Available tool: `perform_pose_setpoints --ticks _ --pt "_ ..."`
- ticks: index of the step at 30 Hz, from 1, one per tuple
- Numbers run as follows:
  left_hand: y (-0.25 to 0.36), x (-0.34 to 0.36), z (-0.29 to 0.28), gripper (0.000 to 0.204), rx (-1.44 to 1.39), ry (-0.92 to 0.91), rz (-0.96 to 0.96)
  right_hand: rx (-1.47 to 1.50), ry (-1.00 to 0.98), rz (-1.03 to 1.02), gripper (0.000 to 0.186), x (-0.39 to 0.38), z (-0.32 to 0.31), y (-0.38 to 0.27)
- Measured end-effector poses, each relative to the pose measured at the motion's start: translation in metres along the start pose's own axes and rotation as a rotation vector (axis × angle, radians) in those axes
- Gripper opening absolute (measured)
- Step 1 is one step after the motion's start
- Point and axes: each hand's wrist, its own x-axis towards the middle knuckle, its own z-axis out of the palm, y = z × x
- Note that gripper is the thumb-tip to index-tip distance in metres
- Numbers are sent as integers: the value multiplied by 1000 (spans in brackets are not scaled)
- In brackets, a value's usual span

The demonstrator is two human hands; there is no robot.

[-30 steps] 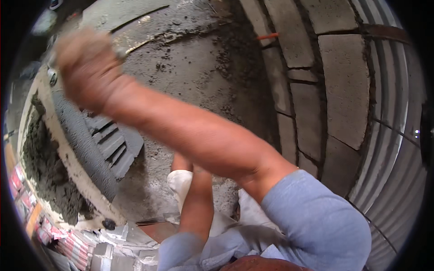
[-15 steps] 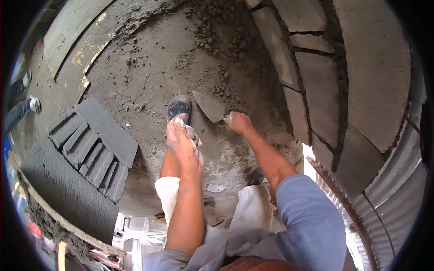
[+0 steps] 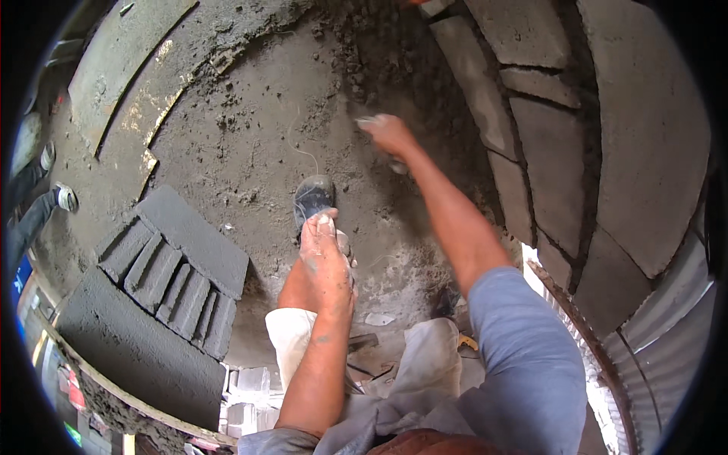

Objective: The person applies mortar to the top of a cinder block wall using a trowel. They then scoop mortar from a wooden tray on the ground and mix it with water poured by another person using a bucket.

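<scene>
My right hand [image 3: 390,140] is closed on a trowel over the dark, wet mortar [image 3: 379,68]. Motion smears the trowel, and its blade can hardly be made out. Above my left knee, my left hand [image 3: 326,250] is held with its mortar-smeared fingers curled and pressed together. Whatever it may hold is hidden. Just beyond it stands my dark boot [image 3: 313,199] on the mortar-covered ground [image 3: 265,167].
Several wet grey blocks [image 3: 182,288] lie at the left beside a larger slab [image 3: 136,349]. A wall of blocks [image 3: 546,152] rises on the right, with corrugated sheeting [image 3: 675,341] below. Another person's legs and shoes [image 3: 64,197] show at the far left.
My right hand has swung forward and away from me with the trowel, whose blade was plain to see before. My left hand stays curled near the knee; the view has shifted slightly.
</scene>
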Motion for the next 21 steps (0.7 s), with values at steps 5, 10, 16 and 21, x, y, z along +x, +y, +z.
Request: perform_pose_setpoints --ticks 5,10,16,21 --pt "12 7 12 19 144 -27 -17 612 62 361 39 114 -41 -104" --pt "20 32 6 18 96 20 -91 -30 352 64 38 97 -46 -41" --pt "14 51 3 16 76 64 -36 81 267 364 45 -24 21 -38" --pt "28 49 14 15 22 43 -77 -101 3 397 43 -49 33 -1"
